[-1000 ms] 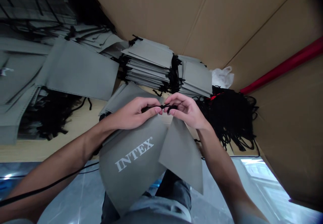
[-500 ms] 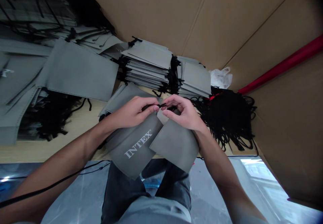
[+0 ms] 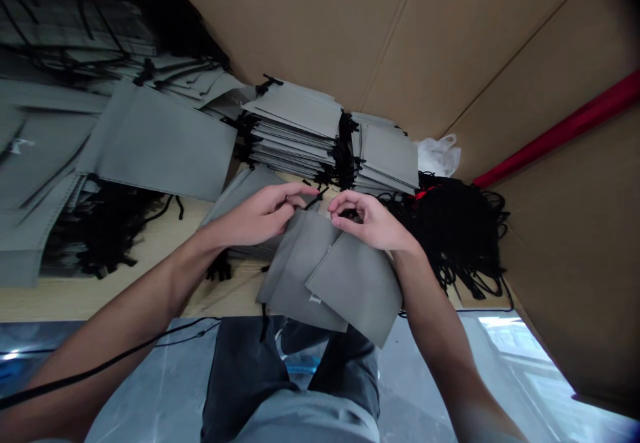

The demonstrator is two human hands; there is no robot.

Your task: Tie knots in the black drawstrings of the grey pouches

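My right hand (image 3: 371, 223) is curled, thumb and fingers brought together on the black drawstring of a grey pouch (image 3: 357, 280) that hangs below it. Partly under that one hangs a second grey pouch (image 3: 295, 276), a scrap of white print showing at the overlap. A black cord end (image 3: 320, 196) sticks up between my two hands. My left hand (image 3: 263, 213) is beside this cord, index finger stretched out and thumb apart from it. Whether its fingertips touch the cord or the pouch edge is unclear. Behind my left hand, more grey pouches (image 3: 253, 183) lie on the table.
Stacked grey pouches (image 3: 295, 130) and a second stack (image 3: 385, 150) stand against the cardboard wall (image 3: 320, 23). Loose pouches (image 3: 160, 136) fill the left side. At right lie a heap of black cords (image 3: 455, 230), a clear plastic bag (image 3: 440, 154) and a red strap (image 3: 560, 130).
The pouch with the printed lettering has swung right and turned, now mostly hiding its print. My left fingers have come apart from their pinch on the cord and shifted slightly left.
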